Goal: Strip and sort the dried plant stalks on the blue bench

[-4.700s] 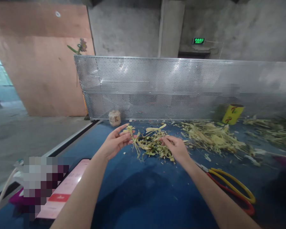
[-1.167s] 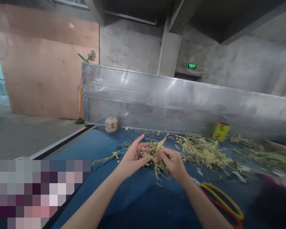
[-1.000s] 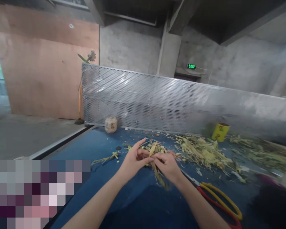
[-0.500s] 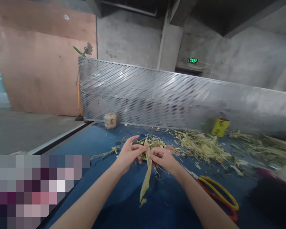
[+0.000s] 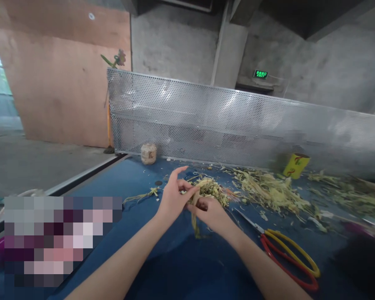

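My left hand (image 5: 175, 198) pinches a pale green-yellow strip (image 5: 196, 227) that looks like dried husk, thumb against fingers. Close on its right, my right hand (image 5: 211, 212) has its fingers curled at the same strip. The strip's lower end hangs over the blue tabletop (image 5: 175, 258); its upper part is partly covered by my fingers. Just behind my hands lies a heap of shredded plant bits (image 5: 217, 191). Scissors (image 5: 289, 254) with one yellow and one red handle lie right of my right forearm, blades toward the heap.
A larger pile of husk strips (image 5: 270, 191) spreads at the right, near a yellow can (image 5: 296, 166). A pale roll or jar (image 5: 148, 154) stands before the perforated metal panel (image 5: 187, 112). A small bundle with thin stems (image 5: 142, 194) lies on the left. The lower left is pixelated.
The long strip that hung down between my hands now hangs shorter, its lower part drawn up. My right hand has closed in under my left. The view has shifted slightly.
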`<state>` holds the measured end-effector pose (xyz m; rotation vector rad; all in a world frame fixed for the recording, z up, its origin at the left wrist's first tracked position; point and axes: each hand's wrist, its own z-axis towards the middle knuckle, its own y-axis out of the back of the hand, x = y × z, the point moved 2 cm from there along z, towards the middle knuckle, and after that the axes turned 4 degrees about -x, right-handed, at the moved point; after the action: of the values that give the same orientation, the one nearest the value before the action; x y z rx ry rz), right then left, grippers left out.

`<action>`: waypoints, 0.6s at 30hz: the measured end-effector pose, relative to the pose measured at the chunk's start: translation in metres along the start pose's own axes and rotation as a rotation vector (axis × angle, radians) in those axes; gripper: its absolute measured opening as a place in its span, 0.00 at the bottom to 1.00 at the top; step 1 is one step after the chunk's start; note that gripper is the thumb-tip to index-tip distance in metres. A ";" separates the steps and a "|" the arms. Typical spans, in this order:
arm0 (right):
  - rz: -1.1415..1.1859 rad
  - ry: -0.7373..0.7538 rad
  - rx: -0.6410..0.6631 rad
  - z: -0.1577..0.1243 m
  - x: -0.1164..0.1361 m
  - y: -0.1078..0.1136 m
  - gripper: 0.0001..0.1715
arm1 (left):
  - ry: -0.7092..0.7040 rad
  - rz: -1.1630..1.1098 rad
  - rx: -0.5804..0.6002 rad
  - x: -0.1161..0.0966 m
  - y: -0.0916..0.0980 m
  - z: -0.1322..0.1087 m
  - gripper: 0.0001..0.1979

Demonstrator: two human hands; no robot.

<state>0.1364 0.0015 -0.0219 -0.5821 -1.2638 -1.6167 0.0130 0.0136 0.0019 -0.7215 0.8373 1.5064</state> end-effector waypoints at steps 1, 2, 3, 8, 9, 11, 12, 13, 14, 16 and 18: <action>-0.004 0.009 -0.014 0.000 0.001 0.001 0.17 | 0.011 0.003 -0.007 0.001 0.001 0.001 0.28; 0.005 0.016 -0.020 0.000 0.003 0.002 0.15 | 0.018 0.007 -0.016 0.001 0.003 0.002 0.27; 0.020 0.016 -0.014 0.000 0.004 0.004 0.13 | 0.020 0.008 -0.027 0.001 0.005 0.003 0.27; 0.151 -0.066 0.082 0.004 0.004 0.013 0.05 | 0.016 -0.033 -0.103 0.001 0.013 0.008 0.28; 0.171 -0.069 0.097 0.004 0.004 0.013 0.04 | 0.024 -0.050 -0.100 0.001 0.013 0.008 0.28; 0.204 -0.054 0.120 0.003 0.003 0.013 0.03 | 0.045 -0.095 -0.103 0.002 0.013 0.008 0.29; 0.215 -0.046 0.135 0.003 0.003 0.012 0.05 | 0.057 -0.120 -0.108 0.003 0.012 0.008 0.29; 0.228 -0.043 0.150 0.002 0.002 0.011 0.08 | 0.068 -0.143 -0.115 0.003 0.012 0.008 0.29; 0.242 -0.045 0.164 0.002 0.001 0.010 0.11 | 0.075 -0.163 -0.125 0.003 0.012 0.008 0.29; 0.261 -0.064 0.190 0.001 0.000 0.008 0.14 | 0.083 -0.190 -0.158 0.003 0.013 0.010 0.28; 0.259 -0.089 0.201 0.002 -0.002 0.008 0.13 | 0.094 -0.206 -0.204 0.003 0.016 0.013 0.28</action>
<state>0.1439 0.0043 -0.0190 -0.6677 -1.3381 -1.2459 -0.0032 0.0251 0.0083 -1.0057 0.6622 1.3926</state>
